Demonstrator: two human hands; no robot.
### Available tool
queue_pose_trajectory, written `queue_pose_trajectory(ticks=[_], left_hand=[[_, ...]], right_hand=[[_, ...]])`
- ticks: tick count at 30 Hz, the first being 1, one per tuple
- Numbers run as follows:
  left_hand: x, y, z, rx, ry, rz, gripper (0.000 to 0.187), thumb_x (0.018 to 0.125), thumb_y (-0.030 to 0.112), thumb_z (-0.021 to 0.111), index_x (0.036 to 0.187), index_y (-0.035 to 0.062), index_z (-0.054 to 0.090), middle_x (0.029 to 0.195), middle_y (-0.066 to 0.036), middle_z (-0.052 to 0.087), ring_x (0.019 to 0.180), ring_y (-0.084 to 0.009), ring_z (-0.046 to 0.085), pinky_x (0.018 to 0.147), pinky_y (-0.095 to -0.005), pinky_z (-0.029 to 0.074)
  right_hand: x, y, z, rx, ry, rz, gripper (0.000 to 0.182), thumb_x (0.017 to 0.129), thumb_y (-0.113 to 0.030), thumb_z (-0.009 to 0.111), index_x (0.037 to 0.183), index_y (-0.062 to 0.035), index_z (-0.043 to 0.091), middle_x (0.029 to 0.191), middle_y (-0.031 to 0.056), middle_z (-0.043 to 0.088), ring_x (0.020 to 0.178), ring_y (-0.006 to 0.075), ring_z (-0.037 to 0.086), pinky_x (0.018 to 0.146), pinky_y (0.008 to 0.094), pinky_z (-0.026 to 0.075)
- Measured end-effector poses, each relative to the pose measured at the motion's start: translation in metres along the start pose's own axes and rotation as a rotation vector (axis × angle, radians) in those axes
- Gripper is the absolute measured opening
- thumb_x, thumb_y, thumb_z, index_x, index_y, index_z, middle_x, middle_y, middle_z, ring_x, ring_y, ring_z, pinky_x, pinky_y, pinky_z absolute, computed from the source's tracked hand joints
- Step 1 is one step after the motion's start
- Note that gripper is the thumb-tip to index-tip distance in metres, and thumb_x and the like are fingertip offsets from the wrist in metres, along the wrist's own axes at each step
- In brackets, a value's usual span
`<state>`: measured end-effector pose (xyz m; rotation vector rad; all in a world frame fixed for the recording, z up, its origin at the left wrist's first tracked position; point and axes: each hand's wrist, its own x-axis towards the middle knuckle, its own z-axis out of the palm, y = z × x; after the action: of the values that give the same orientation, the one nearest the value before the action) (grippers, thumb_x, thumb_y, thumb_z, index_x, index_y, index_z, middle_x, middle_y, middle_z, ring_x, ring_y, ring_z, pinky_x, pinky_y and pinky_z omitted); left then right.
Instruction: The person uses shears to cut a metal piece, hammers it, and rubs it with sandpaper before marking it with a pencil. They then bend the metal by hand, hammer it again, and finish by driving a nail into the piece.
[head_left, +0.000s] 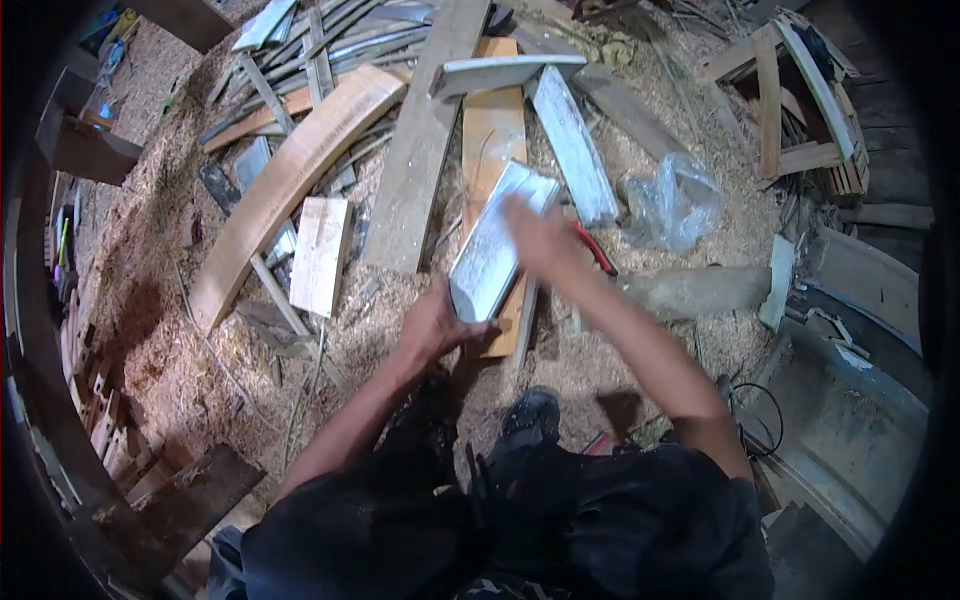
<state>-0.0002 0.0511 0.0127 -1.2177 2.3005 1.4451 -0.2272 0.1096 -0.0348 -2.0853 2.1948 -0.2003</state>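
A pale, whitish board [485, 262] lies tilted in front of me, over an orange-brown plank [492, 130]. Its lower left end is held by my left hand [437, 318], with the fingers wrapped round the edge. My right hand [540, 238] is at the upper right part of the same board. Motion blurs its fingers, so their shape and anything in them cannot be made out. Just right of that hand lies a red and black tool [596, 248], partly hidden by the hand and forearm.
Wood shavings [390, 300] cover the ground. A curved plank [290, 190], a long grey board [420, 160] and a short block [320, 255] lie left. A pale strip [575, 145], a clear plastic bag [680, 205] and a wooden frame [768, 100] are on the right.
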Motion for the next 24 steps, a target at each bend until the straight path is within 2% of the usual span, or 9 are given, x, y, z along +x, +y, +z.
queue_pose_trajectory(ticks=[3, 5, 6, 9, 13, 15, 19, 23, 24], left_hand=[[0.006, -0.002, -0.001, -0.032, -0.018, 0.042, 0.089, 0.07, 0.034, 0.09, 0.135, -0.0041, 0.044, 0.12, -0.026, 0.065, 0.111, -0.0352, 0.066, 0.091, -0.043, 0.055], [0.016, -0.038, 0.003, -0.159, -0.006, 0.217, 0.092, 0.07, 0.034, 0.091, 0.138, -0.0037, 0.043, 0.12, -0.025, 0.066, 0.112, -0.0342, 0.066, 0.093, -0.0426, 0.054], [0.016, -0.047, 0.0, -0.209, 0.013, 0.363, 0.085, 0.073, 0.027, 0.089, 0.139, -0.0034, 0.046, 0.119, -0.02, 0.067, 0.108, -0.0274, 0.067, 0.092, -0.0385, 0.054], [0.012, -0.044, -0.003, -0.695, -0.199, 0.034, 0.071, 0.076, 0.018, 0.087, 0.134, -0.0038, 0.052, 0.117, -0.016, 0.068, 0.102, -0.0204, 0.067, 0.087, -0.0349, 0.055], [0.01, -0.04, -0.001, -0.589, -0.13, 0.137, 0.063, 0.078, 0.011, 0.085, 0.13, -0.0051, 0.054, 0.115, -0.014, 0.068, 0.099, -0.0183, 0.066, 0.083, -0.0343, 0.056], [0.015, -0.069, 0.028, -0.266, 0.189, 0.295, 0.052, 0.079, 0.01, 0.084, 0.121, -0.007, 0.059, 0.102, -0.015, 0.072, 0.091, -0.0198, 0.07, 0.079, -0.0334, 0.057], [-0.006, -0.025, 0.007, -0.798, -0.11, -0.194, 0.045, 0.08, 0.011, 0.084, 0.116, -0.0029, 0.061, 0.082, -0.009, 0.071, 0.067, -0.0169, 0.069, 0.057, -0.0293, 0.054], [-0.002, -0.027, 0.012, -0.819, -0.036, -0.114, 0.038, 0.081, 0.009, 0.082, 0.11, -0.0025, 0.061, 0.084, -0.009, 0.071, 0.068, -0.0158, 0.069, 0.056, -0.0289, 0.055], [0.004, -0.048, 0.029, -0.847, 0.073, 0.054, 0.036, 0.082, 0.008, 0.081, 0.11, -0.0026, 0.06, 0.084, -0.01, 0.071, 0.068, -0.0159, 0.069, 0.056, -0.0289, 0.055]], right_hand=[[0.029, -0.008, -0.043, 0.205, -0.41, 0.228, 0.046, 0.103, -0.023, 0.038, 0.137, 0.0048, 0.049, 0.135, 0.0231, 0.058, 0.129, 0.0301, 0.055, 0.118, 0.0526, 0.028], [-0.018, -0.065, -0.012, 0.023, -0.076, -0.361, 0.047, 0.103, -0.024, 0.038, 0.139, 0.0042, 0.049, 0.138, 0.0196, 0.057, 0.131, 0.0268, 0.054, 0.119, 0.0509, 0.026], [-0.034, -0.072, -0.005, 0.202, -0.065, -0.357, 0.046, 0.101, -0.022, 0.039, 0.139, 0.0009, 0.05, 0.144, 0.0151, 0.054, 0.135, 0.0237, 0.05, 0.12, 0.0505, 0.026], [-0.006, -0.028, -0.005, -0.006, 0.102, -0.23, 0.044, 0.097, -0.023, 0.045, 0.133, 0.0, 0.057, 0.142, 0.0164, 0.056, 0.135, 0.0238, 0.051, 0.119, 0.0476, 0.027], [0.0, -0.066, -0.002, 0.036, -0.135, -0.07, 0.045, 0.09, -0.018, 0.05, 0.132, -0.003, 0.058, 0.138, 0.0122, 0.06, 0.134, 0.0231, 0.052, 0.119, 0.0529, 0.027], [-0.031, -0.085, -0.008, 0.214, 0.016, -0.341, 0.044, 0.09, -0.016, 0.051, 0.131, -0.0036, 0.059, 0.138, 0.0129, 0.059, 0.129, 0.0226, 0.057, 0.117, 0.0518, 0.031], [0.01, 0.009, -0.012, -0.001, -0.103, 0.037, 0.048, 0.089, -0.008, 0.047, 0.136, -0.0051, 0.055, 0.15, 0.0141, 0.048, 0.14, 0.0215, 0.044, 0.121, 0.0492, 0.024], [-0.029, -0.058, -0.018, 0.067, -0.14, -0.36, 0.047, 0.089, -0.009, 0.049, 0.134, -0.0031, 0.057, 0.145, 0.0162, 0.053, 0.133, 0.0264, 0.053, 0.12, 0.0445, 0.028], [-0.028, -0.051, -0.023, 0.089, -0.172, -0.228, 0.044, 0.091, -0.011, 0.047, 0.133, -0.0031, 0.058, 0.145, 0.0157, 0.053, 0.134, 0.0264, 0.052, 0.12, 0.045, 0.028]])
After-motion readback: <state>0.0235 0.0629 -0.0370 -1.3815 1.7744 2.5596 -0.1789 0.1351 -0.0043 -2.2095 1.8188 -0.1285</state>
